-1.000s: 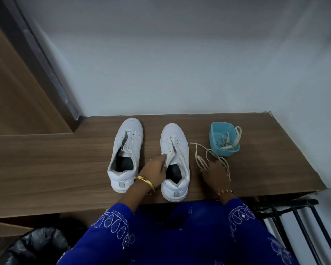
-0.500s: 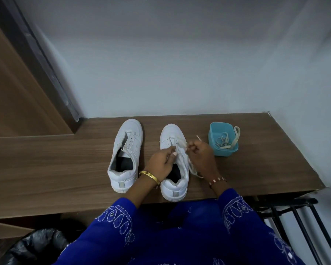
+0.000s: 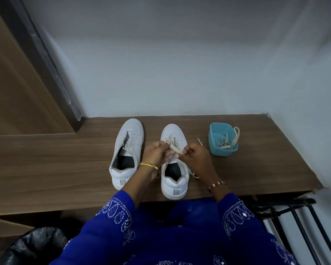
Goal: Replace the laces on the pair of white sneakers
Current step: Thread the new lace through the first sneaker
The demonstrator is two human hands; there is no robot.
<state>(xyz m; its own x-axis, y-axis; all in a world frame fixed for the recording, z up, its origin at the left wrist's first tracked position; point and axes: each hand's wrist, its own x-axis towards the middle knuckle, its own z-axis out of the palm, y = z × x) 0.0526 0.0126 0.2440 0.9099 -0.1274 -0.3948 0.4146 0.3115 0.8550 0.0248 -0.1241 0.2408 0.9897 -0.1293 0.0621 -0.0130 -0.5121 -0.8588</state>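
Two white sneakers stand side by side on the wooden table (image 3: 65, 165), toes pointing away from me. The left sneaker (image 3: 127, 152) has no lace. Over the tongue of the right sneaker (image 3: 175, 176) my left hand (image 3: 157, 153) and my right hand (image 3: 196, 156) both pinch a cream lace (image 3: 174, 147). One lace tip (image 3: 199, 140) sticks out past my right hand, and a loose part (image 3: 194, 175) lies beside the shoe by my right wrist.
A teal box (image 3: 215, 149) with another cream lace (image 3: 225, 141) in it stands to the right of the shoes. A black metal rack (image 3: 294, 222) is below the table's right end, and a black bag (image 3: 34, 243) lies at lower left. A wall stands behind the table.
My right hand picked the lace up from the table beside the shoe and brought it over the right sneaker. My left hand rose from the shoe's collar and took hold of the lace.
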